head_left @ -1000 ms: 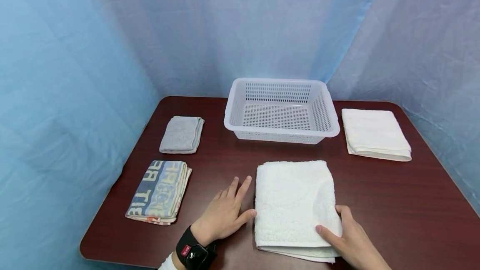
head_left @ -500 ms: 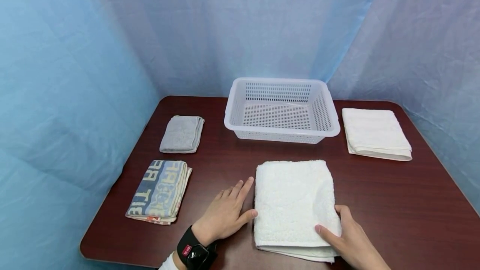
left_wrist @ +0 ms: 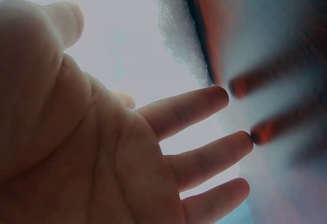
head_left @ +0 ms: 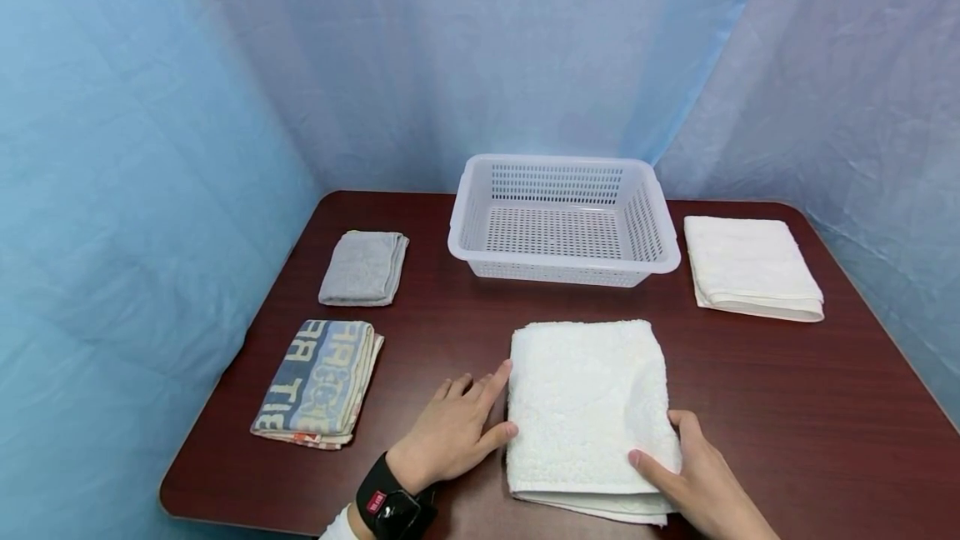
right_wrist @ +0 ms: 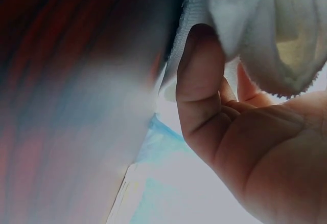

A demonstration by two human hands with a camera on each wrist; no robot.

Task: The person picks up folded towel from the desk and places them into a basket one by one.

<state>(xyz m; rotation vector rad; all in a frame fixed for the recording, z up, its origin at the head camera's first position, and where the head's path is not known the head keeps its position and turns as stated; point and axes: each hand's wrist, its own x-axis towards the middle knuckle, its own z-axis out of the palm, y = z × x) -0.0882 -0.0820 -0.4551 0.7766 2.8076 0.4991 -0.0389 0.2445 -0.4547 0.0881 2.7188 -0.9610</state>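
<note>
A thick white towel, folded into a neat rectangle, lies at the front of the table. My left hand is spread along its left side, index fingertip and thumb right at the towel's edge. In the left wrist view its fingers are straight and apart. On the opposite side my right hand grips the lower right edge, thumb over the top and index finger along the side. The right wrist view shows the towel's folded layers between the digits; the other right fingers are mostly hidden.
A white perforated plastic basket stands at the back of the dark red-brown table. Folded cloths lie around: a small grey one, a blue and cream lettered towel, and a white one at right. Blue curtains hang behind.
My left hand has slid slightly right, its index fingertip closing in on the towel's left edge. The right hand keeps its hold, with hardly any shift.
</note>
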